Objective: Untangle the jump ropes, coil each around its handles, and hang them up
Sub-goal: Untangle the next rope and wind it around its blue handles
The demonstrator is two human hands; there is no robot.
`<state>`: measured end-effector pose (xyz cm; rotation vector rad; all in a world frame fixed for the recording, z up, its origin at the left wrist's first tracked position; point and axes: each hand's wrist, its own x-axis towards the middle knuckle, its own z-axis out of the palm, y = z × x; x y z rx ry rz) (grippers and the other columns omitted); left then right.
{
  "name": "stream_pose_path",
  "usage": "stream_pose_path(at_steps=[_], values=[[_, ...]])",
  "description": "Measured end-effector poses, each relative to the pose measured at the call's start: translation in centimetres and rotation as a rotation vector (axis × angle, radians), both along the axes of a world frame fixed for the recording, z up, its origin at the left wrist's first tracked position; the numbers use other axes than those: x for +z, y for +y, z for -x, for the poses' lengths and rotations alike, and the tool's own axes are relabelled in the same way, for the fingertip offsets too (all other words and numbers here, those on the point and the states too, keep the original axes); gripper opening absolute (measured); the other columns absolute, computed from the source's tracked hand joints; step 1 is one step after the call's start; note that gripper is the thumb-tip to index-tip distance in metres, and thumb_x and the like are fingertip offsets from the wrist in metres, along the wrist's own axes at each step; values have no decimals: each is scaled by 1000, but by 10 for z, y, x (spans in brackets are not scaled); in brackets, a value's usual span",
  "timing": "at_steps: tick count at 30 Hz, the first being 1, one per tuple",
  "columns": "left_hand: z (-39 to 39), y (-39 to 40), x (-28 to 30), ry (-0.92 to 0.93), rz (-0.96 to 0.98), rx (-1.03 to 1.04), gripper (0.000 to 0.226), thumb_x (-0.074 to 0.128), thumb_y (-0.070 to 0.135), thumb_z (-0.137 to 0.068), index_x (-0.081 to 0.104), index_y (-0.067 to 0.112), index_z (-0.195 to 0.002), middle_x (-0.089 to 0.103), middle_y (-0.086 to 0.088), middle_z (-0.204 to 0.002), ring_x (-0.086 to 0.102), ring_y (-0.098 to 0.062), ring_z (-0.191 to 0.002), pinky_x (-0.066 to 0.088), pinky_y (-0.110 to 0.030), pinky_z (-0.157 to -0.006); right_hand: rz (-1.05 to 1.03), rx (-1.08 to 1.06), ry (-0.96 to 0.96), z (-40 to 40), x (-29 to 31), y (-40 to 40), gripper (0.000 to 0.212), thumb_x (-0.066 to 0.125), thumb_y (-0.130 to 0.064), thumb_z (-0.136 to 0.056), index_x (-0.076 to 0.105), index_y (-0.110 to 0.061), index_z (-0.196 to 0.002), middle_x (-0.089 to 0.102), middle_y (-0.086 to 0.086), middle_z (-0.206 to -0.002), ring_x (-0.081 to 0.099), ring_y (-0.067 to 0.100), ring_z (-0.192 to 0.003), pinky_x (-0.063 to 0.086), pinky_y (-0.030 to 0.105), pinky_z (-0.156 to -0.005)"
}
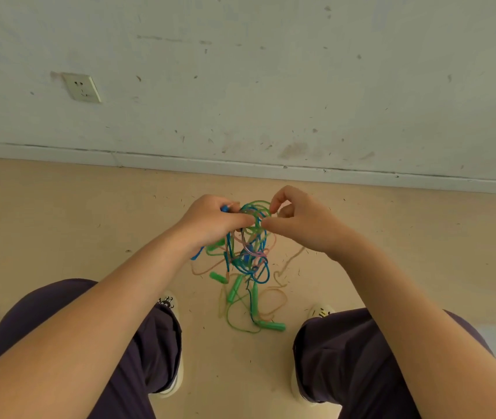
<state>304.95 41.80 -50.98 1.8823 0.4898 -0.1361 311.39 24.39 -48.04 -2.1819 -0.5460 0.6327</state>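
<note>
Both hands grip one tangled bundle of jump ropes [248, 252] above the floor [59, 222], the left hand [210, 220] curled round its blue strands, the right hand [298, 222] pinching a green loop, four green handles [272, 325] visible dangling or lying below.

jump ropes [249, 252]: green, blue, pink | tangled | hanging, ends on floor

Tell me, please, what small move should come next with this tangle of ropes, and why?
Probably draw the green loop that the right hand pinches up and away from the tangle, while the left hand grips the bundle; blue, green and pale cords are knotted together below.
</note>
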Motion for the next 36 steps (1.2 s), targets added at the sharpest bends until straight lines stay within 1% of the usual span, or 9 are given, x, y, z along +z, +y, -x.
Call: stream_pose_path(at_steps=[3, 7, 11, 16, 21, 23, 29, 32, 36], values=[[1, 4, 1, -23, -147, 52, 39, 71, 26, -74, 35, 19, -57, 29, 4, -55, 27, -16, -56, 18, -32, -56, 63, -6, -97, -6, 0, -3, 16, 77, -25, -80, 61, -20, -78, 44, -10, -43, 33, 5, -37, 29, 22, -44], [1, 5, 4, -31, -210, 47, 32, 67, 33, -70, 46, 14, -56, 37, 1, -57, 32, -18, -59, 22, -31, -56, 136, 30, -143, -7, 3, -3, 15, 79, -38, -78, 68, -28, -74, 46, -13, -42, 41, 3, -39, 29, 18, -45], [3, 1, 5, 8, 79, -46, 24, 75, 12, -81, 61, 19, -63, 39, 7, -50, 28, -15, -47, 21, -27, -49, 109, -20, -240, -7, -4, -3, 13, 74, -29, -84, 67, -24, -74, 42, -10, -52, 39, 4, -48, 27, 23, -53], [2, -5, 6, 34, 308, -98, 43, 75, 17, -86, 42, 22, -58, 34, 7, -43, 23, -12, -41, 18, -23, -43, 153, 71, -271, -4, -8, 3, 23, 72, -28, -86, 58, -15, -74, 47, -8, -60, 40, 6, -55, 30, 15, -47], [-1, 2, -2, 79, 54, -23, 32, 71, 24, -89, 52, 14, -65, 51, 6, -46, 29, -12, -38, 24, -23, -44, -229, -90, -205, -9, 0, -2, 28, 73, -15, -86, 55, -22, -66, 44, -9, -53, 37, 4, -49, 31, 20, -51], [-3, 3, 0, 62, 57, -16, 33, 73, 22, -87, 51, 14, -63, 50, 7, -46, 29, -10, -36, 24, -21, -42, -315, -157, -192, -10, 4, -6, 23, 69, -12, -88, 56, -20, -71, 48, -2, -58, 44, 13, -55, 37, 27, -55], [-5, 0, 5, -8, 332, 21, 31, 74, 24, -69, 45, 17, -60, 39, -1, -50, 27, -13, -37, 24, -21, -42, -76, -46, -80, -7, 4, -8, 8, 56, -5, -85, 62, -11, -83, 64, 5, -71, 60, 14, -62, 50, 36, -66], [-4, -1, 3, 1, 365, 18, 37, 72, 14, -79, 41, 18, -60, 36, 2, -43, 25, -12, -36, 22, -22, -43, -33, -13, -83, -4, 4, -5, 7, 59, -10, -82, 63, -16, -81, 67, 6, -76, 55, 13, -63, 44, 28, -60], [-5, -2, 4, -7, 364, 81, 35, 66, 3, -82, 44, 18, -58, 32, 5, -40, 22, -10, -34, 19, -20, -41, -13, 30, -180, -2, 1, -1, 18, 71, -20, -80, 57, -19, -69, 58, -3, -61, 46, 9, -55, 40, 26, -56]])
